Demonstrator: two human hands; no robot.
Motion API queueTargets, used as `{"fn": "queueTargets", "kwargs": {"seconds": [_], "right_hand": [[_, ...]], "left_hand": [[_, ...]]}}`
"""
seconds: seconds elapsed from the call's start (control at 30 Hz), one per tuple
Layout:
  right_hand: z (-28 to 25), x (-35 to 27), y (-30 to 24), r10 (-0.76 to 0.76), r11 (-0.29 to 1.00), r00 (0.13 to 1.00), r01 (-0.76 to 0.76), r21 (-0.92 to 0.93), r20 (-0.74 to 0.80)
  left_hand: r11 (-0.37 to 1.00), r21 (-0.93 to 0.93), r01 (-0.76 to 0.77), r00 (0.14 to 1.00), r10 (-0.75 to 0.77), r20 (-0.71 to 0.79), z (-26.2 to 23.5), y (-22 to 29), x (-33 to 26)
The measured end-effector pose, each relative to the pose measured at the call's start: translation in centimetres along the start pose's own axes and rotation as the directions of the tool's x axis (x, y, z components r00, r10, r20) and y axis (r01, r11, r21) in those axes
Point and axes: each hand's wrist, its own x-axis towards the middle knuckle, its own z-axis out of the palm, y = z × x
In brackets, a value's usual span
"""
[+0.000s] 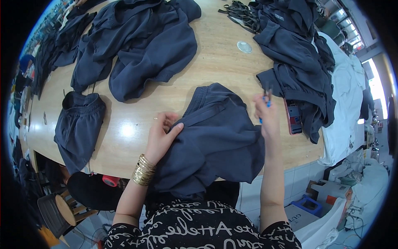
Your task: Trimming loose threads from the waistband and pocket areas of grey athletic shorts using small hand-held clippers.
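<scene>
A pair of dark navy shorts (207,137) with a gathered elastic waistband lies in front of me, its lower part hanging over the table's near edge. On its left side my left hand (165,130) has curled fingers, the thumb pressing the cloth near the waistband; several gold bangles circle that wrist. My right hand (265,111) is raised just right of the shorts, slightly blurred. It is closed around small thread snips (268,99) with blue on the handles, the blades pointing away from me.
Dark garments are heaped on the wooden table (219,54) at the far left (153,45) and right (290,54). Another gathered navy garment (81,120) lies left. A phone (294,118) sits under the right heap's edge. A round clear disc (244,47) and black straps (240,14) lie beyond.
</scene>
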Motion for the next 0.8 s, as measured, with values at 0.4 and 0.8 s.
{"fn": "queueTargets", "kwargs": {"seconds": [0.4, 0.8], "right_hand": [[4.3, 0.7, 2.4, -0.175, 0.769, 0.946, 0.304, -0.563, 0.272], [-1.9, 0.6, -0.8, -0.024, 0.947, 0.998, 0.004, 0.320, 0.059]], "left_hand": [[0.987, -0.100, -0.127, 0.992, 0.127, -0.005, 0.0, 0.4, 1.3], [0.985, -0.157, 0.070, 0.990, -0.049, 0.129, -1.0, -1.3, 3.4]]}}
